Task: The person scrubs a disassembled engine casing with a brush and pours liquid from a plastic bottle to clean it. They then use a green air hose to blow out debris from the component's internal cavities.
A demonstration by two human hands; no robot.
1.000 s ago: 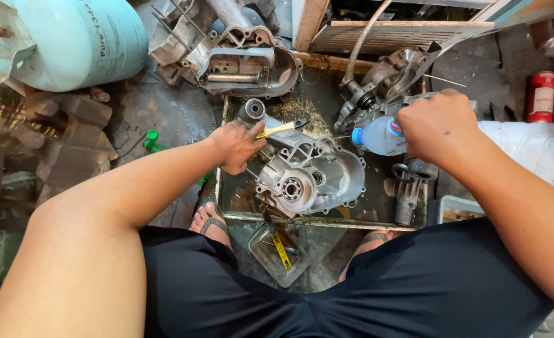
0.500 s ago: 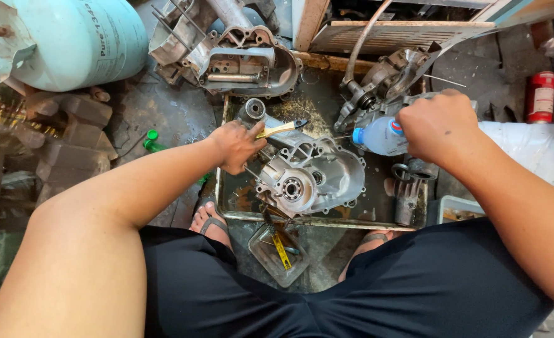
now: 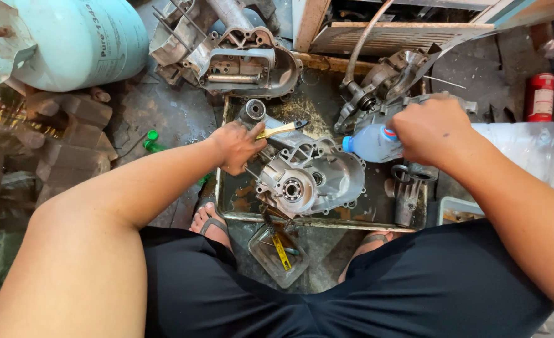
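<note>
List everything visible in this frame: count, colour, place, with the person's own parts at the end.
engine casing: one, silver-grey, in the tray centre
metal tray: one, dirty grey, on the floor
brush: one, yellow handle, in the left hand
plastic bottle: one, clear with blue cap, in the right hand
second casing: one, grey, above the tray
gas cylinder: one, pale blue, top left
fire extinguisher: one, red, far right
small clear tray: one, between the feet
left hand: grips the brush
right hand: grips the bottle
</note>
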